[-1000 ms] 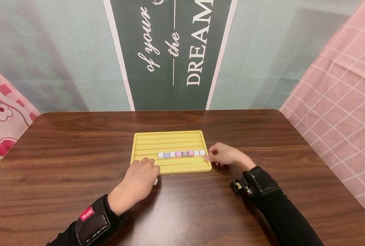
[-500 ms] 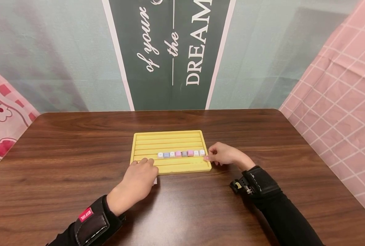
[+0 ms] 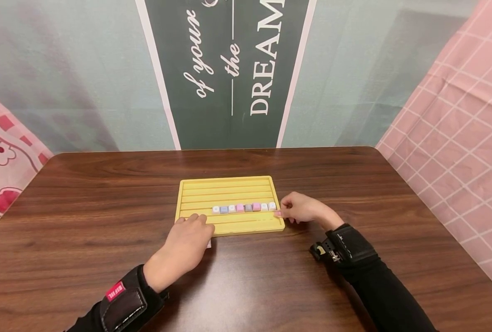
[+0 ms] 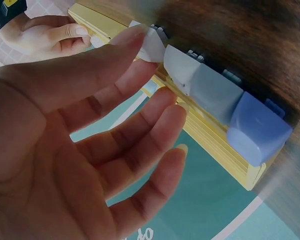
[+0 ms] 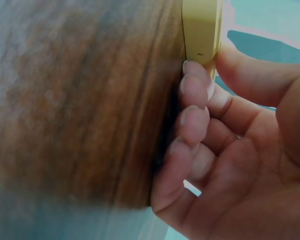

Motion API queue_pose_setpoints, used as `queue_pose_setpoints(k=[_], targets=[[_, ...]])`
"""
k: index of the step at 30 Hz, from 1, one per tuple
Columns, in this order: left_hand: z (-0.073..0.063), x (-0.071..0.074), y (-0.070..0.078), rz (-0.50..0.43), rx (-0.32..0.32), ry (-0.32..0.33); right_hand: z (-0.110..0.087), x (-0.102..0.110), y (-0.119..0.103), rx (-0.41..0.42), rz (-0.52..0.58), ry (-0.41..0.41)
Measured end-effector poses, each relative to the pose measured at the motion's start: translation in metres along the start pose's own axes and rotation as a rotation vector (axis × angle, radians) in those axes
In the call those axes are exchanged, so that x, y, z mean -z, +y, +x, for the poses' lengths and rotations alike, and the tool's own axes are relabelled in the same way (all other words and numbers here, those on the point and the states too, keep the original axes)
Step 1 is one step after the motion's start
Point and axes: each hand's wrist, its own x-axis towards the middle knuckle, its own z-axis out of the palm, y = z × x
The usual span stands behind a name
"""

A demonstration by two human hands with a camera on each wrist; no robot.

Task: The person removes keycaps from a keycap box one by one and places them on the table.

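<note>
Sitting in the middle of the brown table [image 3: 105, 193] is a yellow tray [image 3: 229, 186] with long grooves. A row of little blocks [image 3: 244, 207], white, blue, pink and grey, stands in one groove. The left hand [image 3: 186, 244] rests flat on the tray's near corner, fingers straight. The right hand [image 3: 301, 208] pinches the tray's right edge, fingers curled.
</note>
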Motion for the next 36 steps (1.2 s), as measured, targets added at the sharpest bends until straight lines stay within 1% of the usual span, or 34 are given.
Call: queue_pose_setpoints(k=[14, 27, 36], targets=[[-0.0006, -0.0016, -0.0028, -0.001, -0.019, 0.036, 0.0008, -0.0001, 0.0, -0.016, -0.006, 0.004], [0.0013, -0.0015, -0.0013, 0.005, 0.007, 0.001, 0.0003, -0.0001, -0.0001, -0.018, 0.002, 0.009], [0.0009, -0.0015, -0.0021, 0.006, 0.0, 0.013, 0.0008, -0.0002, 0.0002, -0.009, 0.002, 0.01]])
